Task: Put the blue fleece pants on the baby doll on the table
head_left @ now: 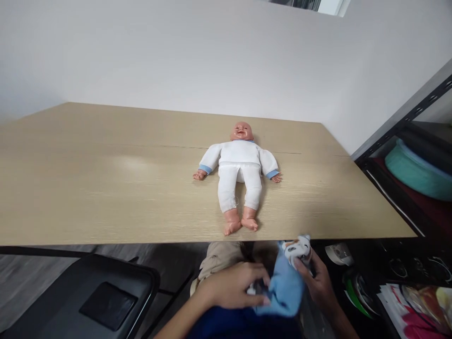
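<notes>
A light blue cloth item is held low in front of my lap, just below the table's front edge. A white and brown animal face sits at its upper end; I cannot tell the exact kind of item. My right hand grips that end, thumb on the face. At the lower left of the cloth, my left hand has its fingers bent around its edge, with a small white and dark bit between them. On the table lies a baby doll on its back, in white clothes with blue cuffs, feet toward me.
The wooden table runs along a white wall. Lower left, a black chair seat bears a dark flat phone-like object. To the right, a dark shelf holds a teal rounded item, a tape roll and colourful packages.
</notes>
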A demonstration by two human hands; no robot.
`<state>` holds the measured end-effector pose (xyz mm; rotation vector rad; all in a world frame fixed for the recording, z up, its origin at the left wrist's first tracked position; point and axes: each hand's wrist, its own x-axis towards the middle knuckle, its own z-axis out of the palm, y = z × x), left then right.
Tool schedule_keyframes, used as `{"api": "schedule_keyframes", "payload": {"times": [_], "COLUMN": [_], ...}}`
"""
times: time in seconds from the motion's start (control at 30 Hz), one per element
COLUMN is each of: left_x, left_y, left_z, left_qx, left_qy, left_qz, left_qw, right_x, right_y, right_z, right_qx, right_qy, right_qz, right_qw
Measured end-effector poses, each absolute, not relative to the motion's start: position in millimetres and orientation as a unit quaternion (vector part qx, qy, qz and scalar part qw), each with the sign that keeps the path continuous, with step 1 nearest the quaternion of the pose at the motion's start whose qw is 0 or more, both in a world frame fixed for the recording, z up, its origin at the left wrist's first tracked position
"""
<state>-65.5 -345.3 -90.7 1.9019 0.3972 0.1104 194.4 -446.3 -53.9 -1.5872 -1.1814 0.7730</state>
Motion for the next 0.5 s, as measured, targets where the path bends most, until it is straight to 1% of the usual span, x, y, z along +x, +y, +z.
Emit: {"api": "schedule_keyframes", "payload": {"times": [0.03, 0.07, 0.1, 0.17, 0.23, 0.27, 0.33, 0.4, 0.5], "left_x": [-76, -86, -93, -103, -106, -106, -104, -103, -102], "left_y": [-344, -342, -338, -325, -303, -290, -259, -229, -192], "left_z": [-62, -32, -1, 57, 102, 119, 140, 151, 162], "left_qx": [0.817, 0.827, 0.832, 0.829, 0.817, 0.819, 0.838, 0.847, 0.838], "left_qy": [0.103, 0.041, 0.017, 0.063, 0.128, 0.150, 0.143, 0.111, 0.073], "left_qz": [0.074, 0.129, 0.171, 0.259, 0.344, 0.352, 0.324, 0.295, 0.325], "left_qw": [0.562, 0.546, 0.528, 0.492, 0.445, 0.427, 0.416, 0.429, 0.433], "right_x": [193, 191, 189, 183, 174, 169, 161, 157, 157], "right_y": [-444, -439, -432, -412, -388, -375, -351, -328, -293], "right_z": [-27, 2, 30, 81, 122, 137, 158, 171, 179], "right_qx": [-0.619, -0.574, -0.521, -0.422, -0.389, -0.365, -0.349, -0.356, -0.360], "right_qy": [-0.534, -0.591, -0.648, -0.734, -0.763, -0.775, -0.789, -0.786, -0.743], "right_qz": [0.312, 0.307, 0.316, 0.330, 0.313, 0.308, 0.301, 0.299, 0.353], "right_qw": [0.484, 0.476, 0.456, 0.416, 0.410, 0.414, 0.407, 0.408, 0.440]}}
